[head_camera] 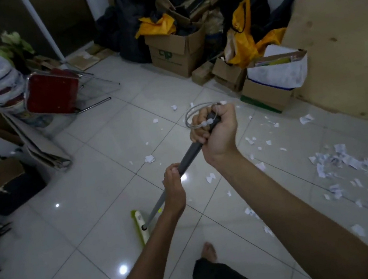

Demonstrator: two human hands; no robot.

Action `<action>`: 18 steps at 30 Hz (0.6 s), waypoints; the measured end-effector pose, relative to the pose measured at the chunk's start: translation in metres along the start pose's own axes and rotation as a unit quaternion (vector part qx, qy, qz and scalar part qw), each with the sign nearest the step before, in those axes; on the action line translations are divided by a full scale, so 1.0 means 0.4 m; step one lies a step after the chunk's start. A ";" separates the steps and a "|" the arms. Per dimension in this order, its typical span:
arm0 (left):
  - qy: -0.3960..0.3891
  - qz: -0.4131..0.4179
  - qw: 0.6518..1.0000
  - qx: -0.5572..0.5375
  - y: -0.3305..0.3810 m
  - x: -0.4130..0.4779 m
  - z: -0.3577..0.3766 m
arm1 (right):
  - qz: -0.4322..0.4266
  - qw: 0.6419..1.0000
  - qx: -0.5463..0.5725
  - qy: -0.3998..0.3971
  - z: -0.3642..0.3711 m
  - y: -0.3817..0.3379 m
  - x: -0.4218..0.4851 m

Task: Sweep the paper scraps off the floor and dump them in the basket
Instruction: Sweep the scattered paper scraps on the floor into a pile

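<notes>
Head view: broom head [140, 224] on floor [71, 233] lower left, away from main mess. Left hand [174, 190] wrapped round shaft [154, 211] low down, steers. Right hand [217, 131] fisted on grip [189, 156] top end, gives leverage; cord loop [197, 110] beside it. Scraps [344, 161] mostly heaped right, few scattered centre, not yet gathered. Basket: can't tell which.
</notes>
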State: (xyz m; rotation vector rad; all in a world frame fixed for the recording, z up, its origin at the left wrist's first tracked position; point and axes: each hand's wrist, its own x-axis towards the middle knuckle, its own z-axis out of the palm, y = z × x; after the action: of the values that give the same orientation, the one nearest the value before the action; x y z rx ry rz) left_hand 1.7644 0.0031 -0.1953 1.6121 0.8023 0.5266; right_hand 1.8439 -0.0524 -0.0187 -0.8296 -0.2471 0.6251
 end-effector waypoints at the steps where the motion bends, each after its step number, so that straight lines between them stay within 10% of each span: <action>1: 0.009 0.000 1.000 0.004 -0.008 0.030 -0.013 | 0.003 1.000 0.001 0.004 0.011 0.021 0.027; 18: 0.001 -0.055 0.998 0.010 -0.072 0.350 -0.008 | -0.007 0.993 -0.119 -0.024 -0.055 0.123 0.337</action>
State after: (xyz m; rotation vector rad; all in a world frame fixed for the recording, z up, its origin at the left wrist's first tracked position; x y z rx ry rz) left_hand 1.8483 0.1113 -0.2360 1.5756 0.8942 0.4422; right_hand 1.9399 0.0408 -0.0746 -1.0411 -0.3759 0.6108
